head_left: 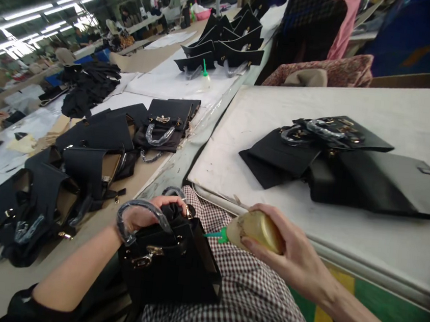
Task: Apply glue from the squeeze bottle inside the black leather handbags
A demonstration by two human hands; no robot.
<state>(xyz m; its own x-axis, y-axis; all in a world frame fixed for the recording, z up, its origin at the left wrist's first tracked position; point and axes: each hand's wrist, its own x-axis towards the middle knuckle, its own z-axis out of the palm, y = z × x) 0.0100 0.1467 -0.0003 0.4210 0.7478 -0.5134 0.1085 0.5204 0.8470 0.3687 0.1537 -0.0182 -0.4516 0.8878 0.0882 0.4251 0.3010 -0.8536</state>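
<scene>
A black handbag (164, 273) with plastic-wrapped handles and gold hardware rests on my lap, over a checked apron (261, 309). My left hand (151, 213) reaches through one handle and grips the bag's upper part; some of its fingers are hidden in the opening. In my right hand (283, 245) is a yellowish glue bottle (256, 230), tipped on its side. Its green nozzle points left, its tip at the side edge of the bag. Whether the tip touches the bag I cannot tell.
Several black handbags (95, 133) line the bench on the left. More bag pieces (352, 170) lie on the white table at right. Farther back stand several black panels (231, 40) and another green-tipped bottle (205, 80). A person (310, 22) is beyond the table.
</scene>
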